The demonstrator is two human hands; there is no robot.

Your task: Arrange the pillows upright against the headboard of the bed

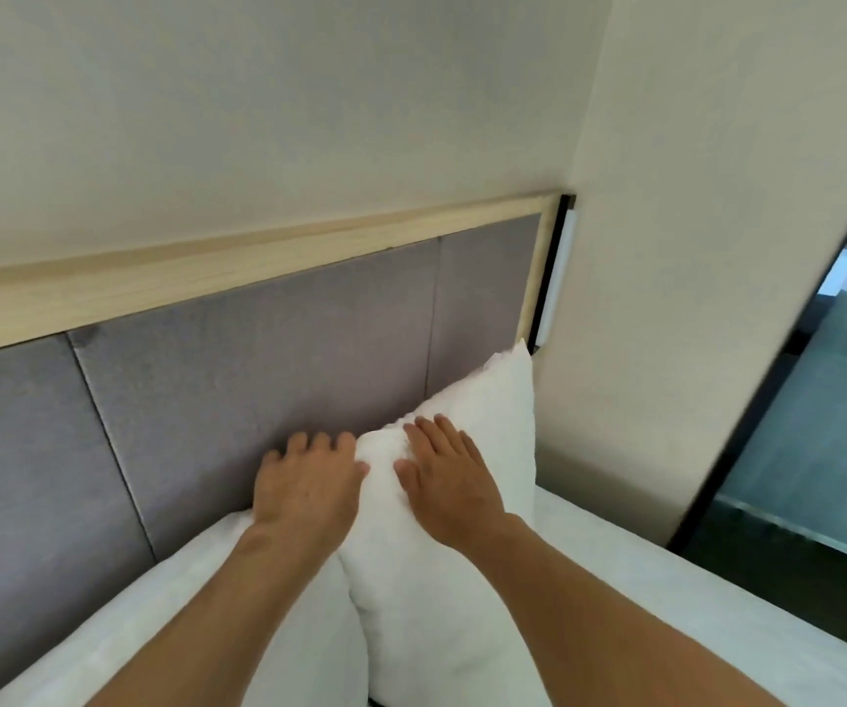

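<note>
A white pillow point(492, 415) stands upright against the grey padded headboard point(268, 359), near its right end. My right hand point(446, 477) lies flat on the pillow's front face, fingers spread. My left hand point(304, 482) rests at the pillow's upper left corner, fingers spread and reaching toward the headboard. A second white pillow point(197, 620) lies lower at the left, under my left forearm, leaning at the headboard's foot. Whether my left hand pinches the corner is unclear.
A light wooden frame point(237, 267) tops the headboard. A cream wall point(691, 278) juts out at the right, close to the upright pillow. White bedding point(666, 589) runs along the right. A dark-framed glass panel point(819, 410) stands beyond the bed at far right.
</note>
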